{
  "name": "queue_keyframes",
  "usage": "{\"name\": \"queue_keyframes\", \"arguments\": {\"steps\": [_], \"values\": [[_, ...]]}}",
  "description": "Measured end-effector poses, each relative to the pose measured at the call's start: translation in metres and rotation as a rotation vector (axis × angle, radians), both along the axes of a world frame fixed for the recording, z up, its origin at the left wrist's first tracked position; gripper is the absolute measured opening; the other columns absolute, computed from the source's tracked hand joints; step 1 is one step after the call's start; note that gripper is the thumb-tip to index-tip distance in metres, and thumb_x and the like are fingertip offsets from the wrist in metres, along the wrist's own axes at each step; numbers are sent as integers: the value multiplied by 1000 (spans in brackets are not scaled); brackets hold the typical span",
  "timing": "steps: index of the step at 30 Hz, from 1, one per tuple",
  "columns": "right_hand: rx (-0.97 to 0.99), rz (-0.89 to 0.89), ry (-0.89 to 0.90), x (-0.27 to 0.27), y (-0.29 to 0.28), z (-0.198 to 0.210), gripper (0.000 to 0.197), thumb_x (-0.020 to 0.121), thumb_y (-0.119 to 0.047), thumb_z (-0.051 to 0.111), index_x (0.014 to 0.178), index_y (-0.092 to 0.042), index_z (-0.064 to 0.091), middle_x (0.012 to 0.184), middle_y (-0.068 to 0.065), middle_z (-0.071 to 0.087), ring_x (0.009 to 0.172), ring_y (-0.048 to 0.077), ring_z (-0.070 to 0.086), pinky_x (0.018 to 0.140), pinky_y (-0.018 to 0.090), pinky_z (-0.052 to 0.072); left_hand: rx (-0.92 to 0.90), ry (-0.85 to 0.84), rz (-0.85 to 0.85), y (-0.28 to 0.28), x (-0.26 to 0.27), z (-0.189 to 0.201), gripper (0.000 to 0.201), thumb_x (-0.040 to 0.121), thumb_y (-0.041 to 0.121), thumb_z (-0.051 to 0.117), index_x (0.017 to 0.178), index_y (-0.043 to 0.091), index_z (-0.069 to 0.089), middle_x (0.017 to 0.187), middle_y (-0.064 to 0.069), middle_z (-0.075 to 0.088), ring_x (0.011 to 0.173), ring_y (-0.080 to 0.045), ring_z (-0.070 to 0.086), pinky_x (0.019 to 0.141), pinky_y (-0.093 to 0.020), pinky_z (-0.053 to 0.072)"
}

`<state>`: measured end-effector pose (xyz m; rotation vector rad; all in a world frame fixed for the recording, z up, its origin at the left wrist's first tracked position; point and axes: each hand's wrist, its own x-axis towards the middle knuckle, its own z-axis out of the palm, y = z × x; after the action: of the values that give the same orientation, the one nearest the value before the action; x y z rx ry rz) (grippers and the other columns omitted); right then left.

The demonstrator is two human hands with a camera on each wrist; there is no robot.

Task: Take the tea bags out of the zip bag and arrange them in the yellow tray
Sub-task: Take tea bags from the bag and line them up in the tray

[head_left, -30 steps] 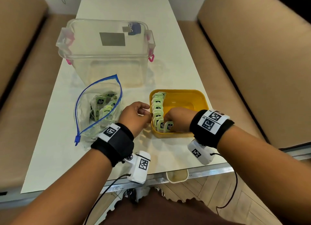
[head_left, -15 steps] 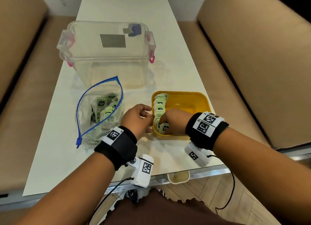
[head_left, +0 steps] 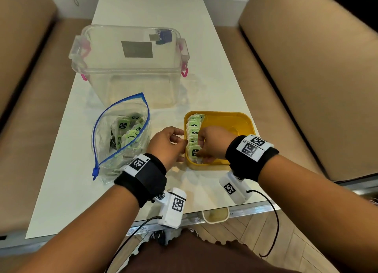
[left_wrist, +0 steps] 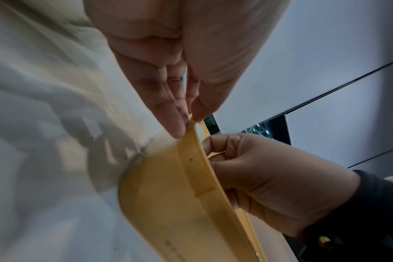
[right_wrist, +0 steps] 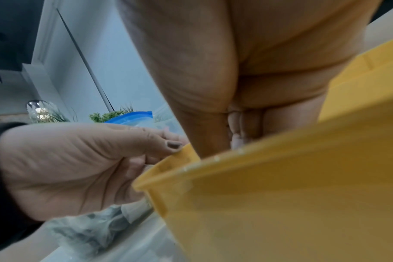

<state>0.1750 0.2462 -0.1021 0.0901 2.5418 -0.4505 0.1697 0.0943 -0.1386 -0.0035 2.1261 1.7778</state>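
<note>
The yellow tray (head_left: 231, 119) stands on the white table, with a row of green tea bags (head_left: 193, 129) upright along its left wall. My left hand (head_left: 185, 143) pinches the tray's left rim (left_wrist: 192, 134) between thumb and fingers. Inside the tray's near left corner, my right hand (head_left: 201, 150) curls its fingers round the nearest tea bag (head_left: 194, 151) of the row. The clear zip bag (head_left: 122, 137) with a blue seal lies open just left of the tray and holds several more tea bags. From the right wrist view the tray wall (right_wrist: 280, 195) hides the tea bags.
A large clear plastic tub (head_left: 131, 68) with pink latches stands behind the zip bag and tray. The table's near edge (head_left: 204, 217) runs just below my wrists, with a small cup (head_left: 215, 215) hanging there. Tan sofas flank the table.
My right hand has shifted left inside the tray onto the near end of the tea bag row. My left hand has closed in on the tray's left rim.
</note>
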Motion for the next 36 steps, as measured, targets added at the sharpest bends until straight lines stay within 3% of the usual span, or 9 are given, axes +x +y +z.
{"name": "queue_keyframes", "arguments": {"steps": [6,9,13,16,18,21,27,32,36], "values": [[-38,-61,24,1,3,0,22,78,-21,75,83,-15,55,82,11,74,76,28,72,76,43,59,7,-10,-1,0,0,0,21,84,6,64,105,10,61,84,-10,59,74,-27,67,56,-36,59],[-133,-133,-23,1,8,3,27,76,-26,79,80,-15,54,70,4,70,66,22,72,67,32,60,7,-20,-2,-1,1,0,21,84,6,64,105,10,61,84,-10,58,76,-29,67,58,-38,59],[-73,-191,49,-14,20,12,43,72,-38,80,97,-7,64,88,9,73,82,25,71,80,38,56,10,-29,-9,-1,2,1,24,86,8,64,110,11,61,87,-6,60,72,-25,66,55,-34,58],[-26,-224,71,-29,26,13,55,72,-44,79,105,-3,65,92,13,70,79,24,64,78,38,53,-6,-17,-31,-2,2,2,31,86,12,65,117,14,60,97,-2,63,68,-20,65,54,-34,57],[-10,-216,76,-35,26,12,51,73,-45,78,100,-4,64,92,14,67,77,23,57,72,34,48,-14,-15,-39,-2,2,3,32,86,12,65,117,15,61,100,-1,64,65,-15,64,54,-33,57],[-47,-203,92,-40,23,6,45,76,-40,76,101,-5,65,95,14,68,81,24,58,78,39,52,-26,-16,-46,-2,3,5,32,86,13,65,118,15,61,100,1,64,68,-17,65,53,-32,57],[-41,-159,126,-38,21,4,42,77,-36,76,108,-9,67,100,9,68,90,22,61,80,34,51,-80,-4,-65,-3,3,6,31,87,15,64,118,16,60,103,-1,62,75,-22,67,54,-35,58],[7,-74,194,-25,21,33,38,82,-38,71,106,-9,68,98,8,68,85,19,58,69,27,43,-296,184,-150,-7,3,22,41,89,31,62,126,17,54,115,-1,61,86,-21,65,74,-45,58],[-161,-34,341,-13,9,71,30,84,-35,68,106,-14,69,94,1,71,88,16,64,80,32,52,-248,415,-192,-11,4,68,29,90,33,60,118,23,59,109,7,64,76,-13,66,74,-40,56]]}}
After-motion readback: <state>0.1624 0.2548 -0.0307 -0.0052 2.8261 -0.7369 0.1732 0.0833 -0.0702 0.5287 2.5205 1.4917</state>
